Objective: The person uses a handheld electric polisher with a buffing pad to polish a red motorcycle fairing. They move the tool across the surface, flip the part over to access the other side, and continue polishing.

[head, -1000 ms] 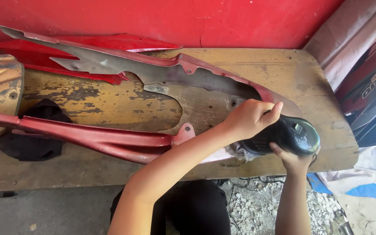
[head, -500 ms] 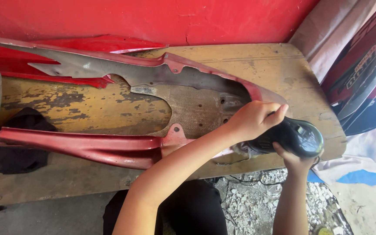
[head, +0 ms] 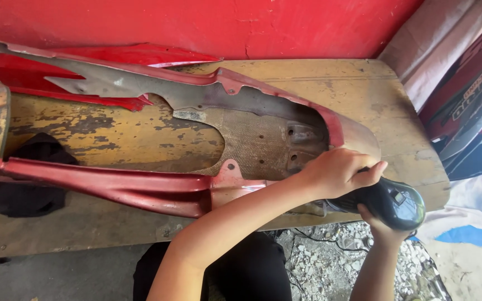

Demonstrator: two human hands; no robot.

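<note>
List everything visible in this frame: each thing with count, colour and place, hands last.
fairing panel: one, red outside and grey-brown inside, lying open side up along the bench
bench: one, worn yellowish wood, under the panel
power tool: one, black and rounded, at the panel's right end
dark cloth: one, black, at the left of the bench, partly under the panel
wall: red, behind the bench
gravel: grey, on the ground below the bench edge
left hand: on top of the tool by the panel's tail
right hand: under the tool, gripping it from below
</note>
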